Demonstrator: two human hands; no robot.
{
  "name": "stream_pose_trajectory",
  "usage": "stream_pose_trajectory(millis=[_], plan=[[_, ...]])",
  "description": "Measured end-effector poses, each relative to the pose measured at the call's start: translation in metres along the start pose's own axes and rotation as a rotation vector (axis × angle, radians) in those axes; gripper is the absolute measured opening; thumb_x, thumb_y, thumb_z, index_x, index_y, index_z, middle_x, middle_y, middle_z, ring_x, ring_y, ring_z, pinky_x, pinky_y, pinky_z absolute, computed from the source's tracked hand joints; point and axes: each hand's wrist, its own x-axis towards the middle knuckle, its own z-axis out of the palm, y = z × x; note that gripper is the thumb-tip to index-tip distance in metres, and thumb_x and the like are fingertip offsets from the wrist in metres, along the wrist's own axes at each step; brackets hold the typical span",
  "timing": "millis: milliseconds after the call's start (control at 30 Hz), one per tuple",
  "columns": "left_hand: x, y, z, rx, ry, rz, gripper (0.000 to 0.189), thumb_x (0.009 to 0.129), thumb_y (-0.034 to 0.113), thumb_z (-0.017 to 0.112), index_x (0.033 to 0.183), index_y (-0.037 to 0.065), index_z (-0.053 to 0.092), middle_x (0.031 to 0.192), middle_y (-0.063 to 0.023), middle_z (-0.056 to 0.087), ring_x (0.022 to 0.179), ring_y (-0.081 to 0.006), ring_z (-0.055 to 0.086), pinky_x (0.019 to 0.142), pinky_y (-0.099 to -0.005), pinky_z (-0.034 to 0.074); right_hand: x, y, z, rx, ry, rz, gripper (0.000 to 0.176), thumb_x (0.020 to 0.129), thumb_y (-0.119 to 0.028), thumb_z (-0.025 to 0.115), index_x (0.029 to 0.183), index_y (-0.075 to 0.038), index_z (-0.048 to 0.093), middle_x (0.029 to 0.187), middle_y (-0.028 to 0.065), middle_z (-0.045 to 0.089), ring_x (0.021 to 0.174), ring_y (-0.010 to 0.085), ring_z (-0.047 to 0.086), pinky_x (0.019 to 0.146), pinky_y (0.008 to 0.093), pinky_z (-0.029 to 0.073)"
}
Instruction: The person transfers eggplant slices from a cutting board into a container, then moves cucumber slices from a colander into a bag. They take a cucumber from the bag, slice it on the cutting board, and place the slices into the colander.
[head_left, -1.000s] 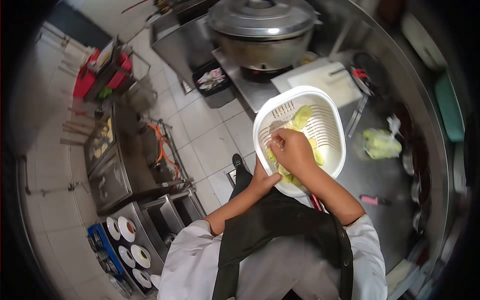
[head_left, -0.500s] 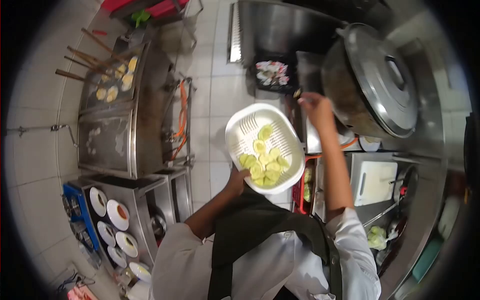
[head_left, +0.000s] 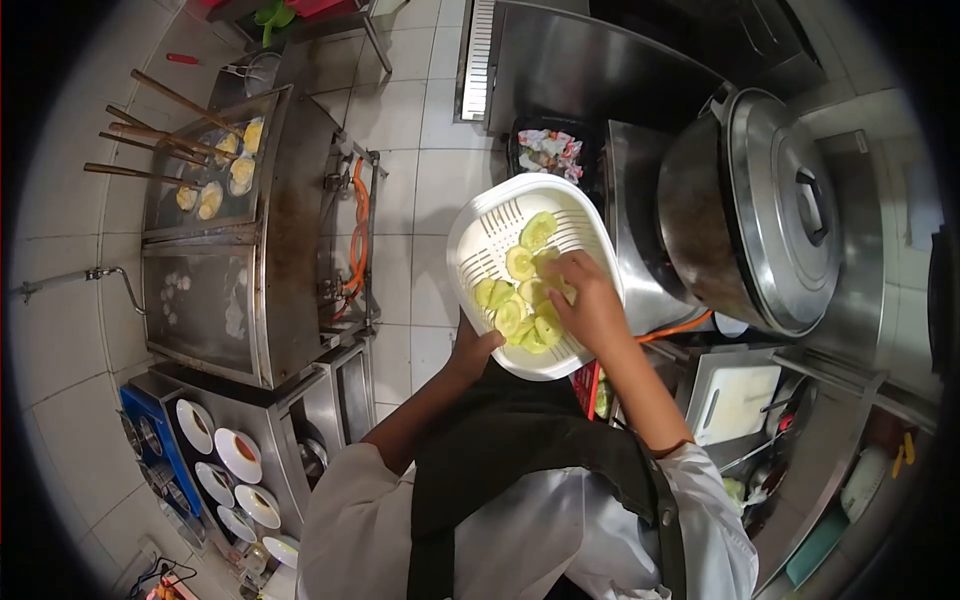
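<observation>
A white perforated colander (head_left: pixel 480 215) is tilted in front of my body, with pale green cucumber slices (head_left: pixel 510 318) spread over its lower half. My left hand (head_left: pixel 480 350) grips its near left rim, thumb over the edge and fingers hidden underneath. Inside the colander, my right hand (head_left: pixel 592 302) is bent over the slices at the right, with fingers and thumb curled around cucumber. Its fingertips are slightly blurred, so how many slices it holds does not show.
Left, a steel fryer (head_left: pixel 200 300) holds frying pieces and several long sticks. Plates (head_left: pixel 238 455) stand on a counter below it. A large lidded pot (head_left: pixel 770 210), a black bin (head_left: pixel 548 150) with litter and a white cutting board (head_left: pixel 735 400) are to the right.
My right hand has come from beside the black bin, where it pinched a small dark piece, down into the colander onto the slices. My left hand still holds the rim.
</observation>
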Motion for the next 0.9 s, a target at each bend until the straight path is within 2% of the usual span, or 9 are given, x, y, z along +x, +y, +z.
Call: stream_pose_trajectory(millis=[100,200,333,367,400,567,700,800,900], plan=[[0.018,0.010,0.012,0.112,0.013,0.050,0.083,0.060,0.004,0.052,0.138,-0.001,0.021,0.130,-0.0134,0.041,0.123,-0.0256,0.041,0.102,-0.0369,0.036,0.034,0.019,0.007,-0.236,0.130,-0.063,0.042,0.071,0.005,0.058,0.112,-0.006,0.059,0.115,0.0109,0.057,0.094,0.0355,0.060,0.078,0.0402,0.050],[0.040,0.025,0.023,0.258,0.062,0.056,0.087,0.060,0.003,0.053,0.139,0.001,0.015,0.129,-0.0137,0.038,0.123,-0.0263,0.039,0.102,-0.0378,0.035,0.083,0.048,0.015,-0.294,0.002,-0.188,0.041,0.072,0.002,0.058,0.112,-0.007,0.059,0.118,0.0108,0.056,0.091,0.0351,0.061,0.078,0.0398,0.051],[0.076,0.020,0.026,0.261,0.184,0.070,0.090,0.059,0.003,0.053,0.139,0.004,0.011,0.127,-0.0144,0.035,0.122,-0.0268,0.039,0.102,-0.0397,0.036,0.133,0.093,0.025,-0.340,-0.189,-0.292,0.026,0.075,-0.002,0.051,0.100,-0.003,0.060,0.111,0.0144,0.060,0.084,0.0306,0.063,0.069,0.0387,0.052],[0.084,0.018,0.027,0.244,0.218,0.056,0.090,0.059,0.002,0.053,0.139,0.004,0.012,0.127,-0.0148,0.035,0.121,-0.0270,0.039,0.101,-0.0400,0.037,0.144,0.090,0.019,-0.377,-0.246,-0.299,0.019,0.075,-0.002,0.051,0.092,-0.003,0.060,0.098,0.0149,0.062,0.081,0.0311,0.063,0.068,0.0394,0.051],[0.092,0.016,0.026,0.202,0.238,0.039,0.089,0.059,0.002,0.053,0.138,0.003,0.013,0.126,-0.0150,0.035,0.120,-0.0270,0.040,0.100,-0.0400,0.038,0.154,0.102,0.022,-0.347,-0.311,-0.271,0.016,0.074,-0.004,0.054,0.089,-0.005,0.060,0.090,0.0152,0.061,0.078,0.0341,0.062,0.068,0.0412,0.051],[0.126,0.020,0.030,0.068,0.364,-0.051,0.084,0.059,0.000,0.051,0.135,0.002,0.016,0.125,-0.0164,0.038,0.118,-0.0272,0.044,0.098,-0.0387,0.041,0.188,0.116,-0.022,-0.075,-0.230,0.165,0.027,0.071,-0.010,0.067,0.097,-0.007,0.062,0.102,0.0145,0.063,0.086,0.0347,0.062,0.073,0.0406,0.050],[0.139,0.013,0.026,0.044,0.423,-0.060,0.086,0.058,-0.001,0.050,0.136,0.002,0.017,0.126,-0.0171,0.040,0.118,-0.0280,0.045,0.097,-0.0380,0.041,0.218,0.126,-0.072,-0.116,0.006,0.131,0.057,0.065,-0.005,0.075,0.118,-0.010,0.055,0.116,0.0155,0.058,0.089,0.0311,0.062,0.074,0.0364,0.051],[0.142,0.010,0.026,0.007,0.450,-0.089,0.089,0.058,-0.002,0.050,0.139,0.003,0.014,0.128,-0.0176,0.040,0.119,-0.0280,0.045,0.096,-0.0364,0.042,0.230,0.108,-0.090,-0.011,0.015,0.152,0.047,0.066,-0.003,0.073,0.111,-0.008,0.058,0.106,0.0131,0.061,0.085,0.0287,0.063,0.072,0.0355,0.050],[0.147,0.014,0.035,-0.101,0.457,-0.107,0.088,0.060,-0.001,0.050,0.140,0.004,0.013,0.130,-0.0171,0.040,0.119,-0.0282,0.045,0.096,-0.0361,0.043,0.230,0.099,-0.063,0.180,-0.216,0.076,0.038,0.069,-0.002,0.069,0.105,-0.008,0.061,0.103,0.0118,0.061,0.090,0.0292,0.061,0.076,0.0370,0.049]])
